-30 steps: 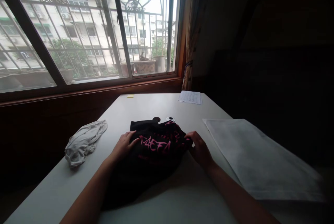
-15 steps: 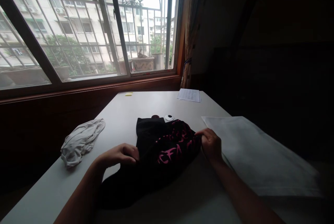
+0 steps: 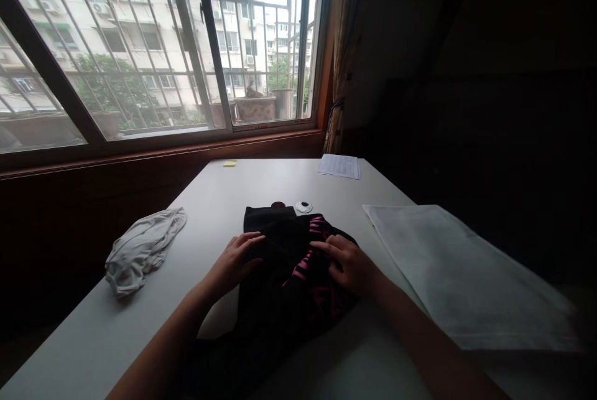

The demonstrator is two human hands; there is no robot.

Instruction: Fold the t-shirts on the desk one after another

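Note:
A black garment (image 3: 280, 288) with pink lettering lies bunched on the white table in front of me; its exact kind is not clear. My left hand (image 3: 237, 257) rests at its left side, fingers stretched over the plain black cloth. On the other side, my right hand (image 3: 347, 260) lies over the pink print with its fingers spread and slightly bent. Neither hand grips the cloth. Just behind the garment are a white round disc (image 3: 304, 206) with a dark centre and a dark reddish round piece (image 3: 278, 204), partly covered.
A crumpled pale cloth (image 3: 144, 251) lies at the table's left edge. A large white sheet (image 3: 457, 275) covers part of the right side. Papers (image 3: 339, 166) and a yellow sticky note (image 3: 229, 163) are on the white table (image 3: 265, 182) at the far end, below a barred window.
Both hands have let go of the garment's edges and opened. My left hand has moved forward, my right hand inward over the print. The cloth lies differently, with less lettering showing.

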